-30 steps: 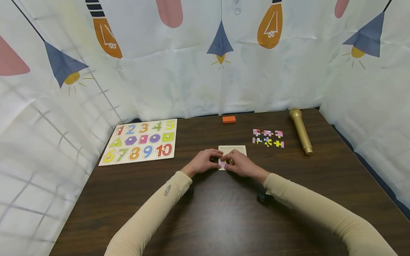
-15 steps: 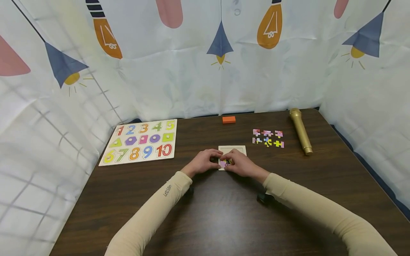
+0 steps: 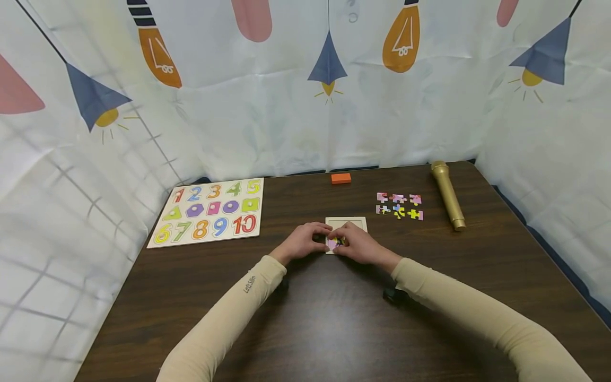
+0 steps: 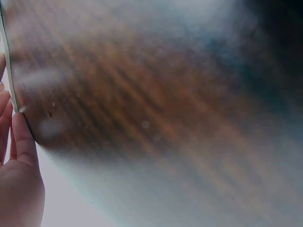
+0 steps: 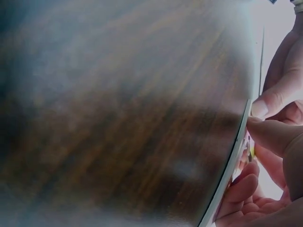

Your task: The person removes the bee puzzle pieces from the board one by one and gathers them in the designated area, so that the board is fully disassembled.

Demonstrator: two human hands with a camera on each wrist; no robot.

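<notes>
A small pale wooden puzzle tray (image 3: 360,221) lies flat on the dark table, partly hidden under both hands. Its left edge is held by my left hand (image 3: 305,240), thumb near the lower left corner and fingers higher up. Over the tray's lower left part, my right hand (image 3: 359,243) pinches a pink and yellow jigsaw piece (image 3: 333,244) between thumb and forefinger. My fingers cover much of that piece. In the right wrist view, the thumbs of the left hand (image 5: 286,90) and right hand (image 5: 279,137) meet at the tray's rim (image 5: 225,182).
Several loose jigsaw pieces (image 3: 399,206) lie in two rows right of the tray. A gold microphone-shaped object (image 3: 448,196) lies farther right. Behind the tray sits an orange block (image 3: 341,179). A number and shape board (image 3: 264,207) lies at the left. A printed curtain (image 3: 286,116) surrounds the table.
</notes>
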